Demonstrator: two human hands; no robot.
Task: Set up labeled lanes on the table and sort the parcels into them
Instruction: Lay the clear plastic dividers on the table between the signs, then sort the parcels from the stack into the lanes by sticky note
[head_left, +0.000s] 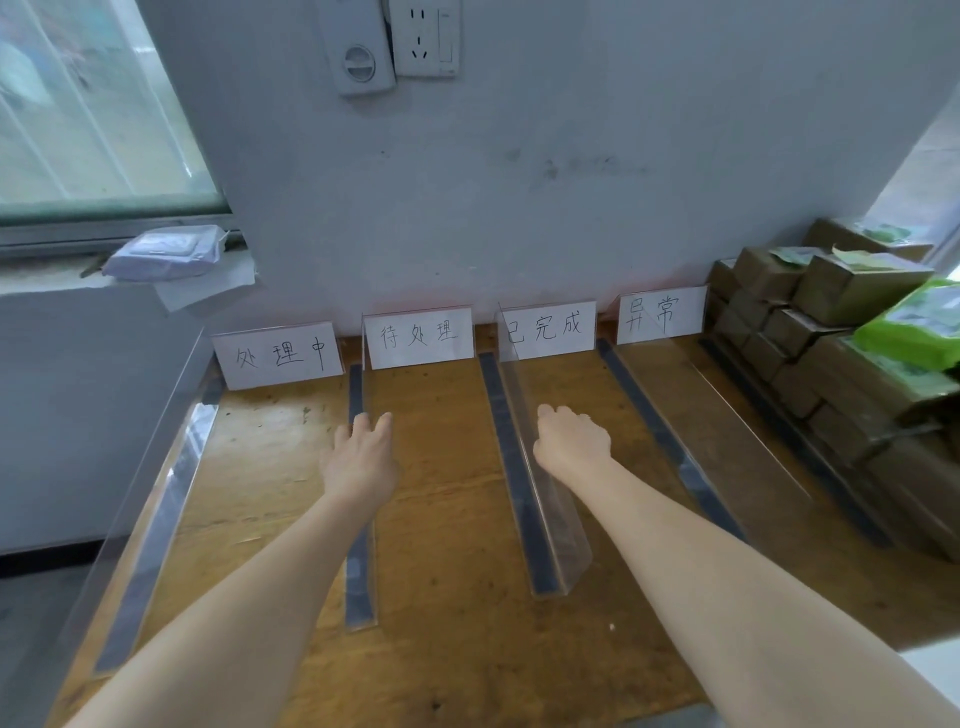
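Note:
Several clear acrylic dividers with dark tape strips run front to back across the wooden table (447, 519), making lanes. Handwritten white label cards stand at the wall: the leftmost card (278, 355), the second card (418, 336), the third card (548, 329) and the rightmost card (660, 313). My left hand (361, 452) rests with spread fingers on the top edge of the second divider (361, 566). Beside the third divider (540, 488), my right hand (571, 439) has curled fingers touching its clear wall. Brown cardboard parcels (831, 364) are stacked at the table's right side.
A green plastic packet (914, 322) lies on top of the parcel stack. A white wrapped packet (163, 253) sits on the window ledge at the left. A wall socket (423, 36) hangs above. The table's front right corner ends near my right forearm.

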